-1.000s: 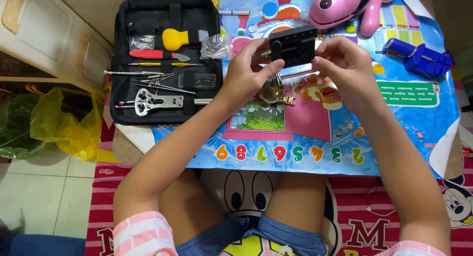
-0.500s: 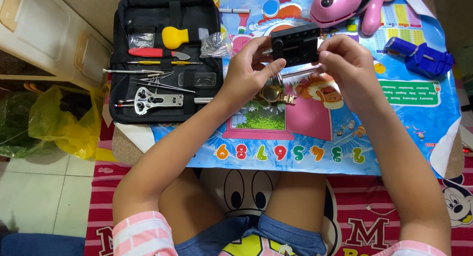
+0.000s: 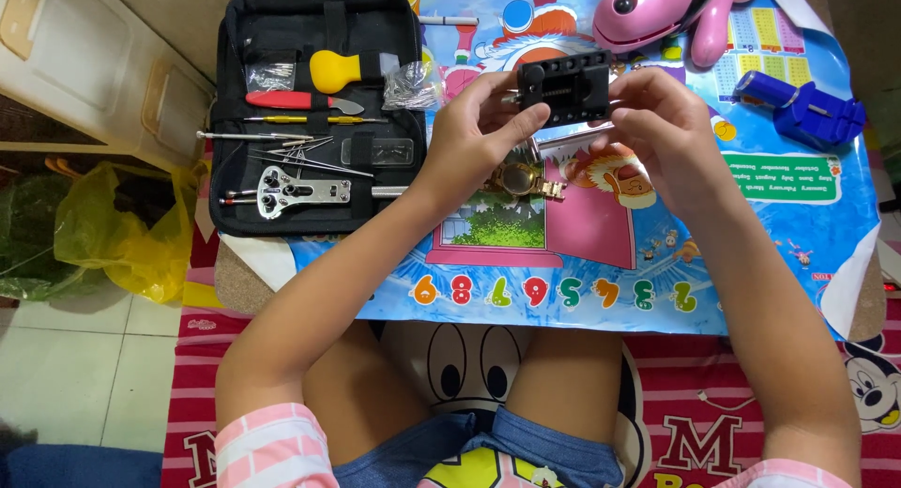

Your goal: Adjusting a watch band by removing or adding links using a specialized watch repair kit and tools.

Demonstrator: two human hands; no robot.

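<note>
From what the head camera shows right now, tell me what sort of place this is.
Probably a home, with a low table used as a hobby bench. A children's poster with coloured numerals covers it, a pink toy dog lies on top, and the person sits on a cartoon-print mat over floor tiles.

Both bare arms reach forward and bend in toward each other, and the left hand and the right hand are lifted up close together, fingers curled, each pinching one side of the same small thing.
</note>
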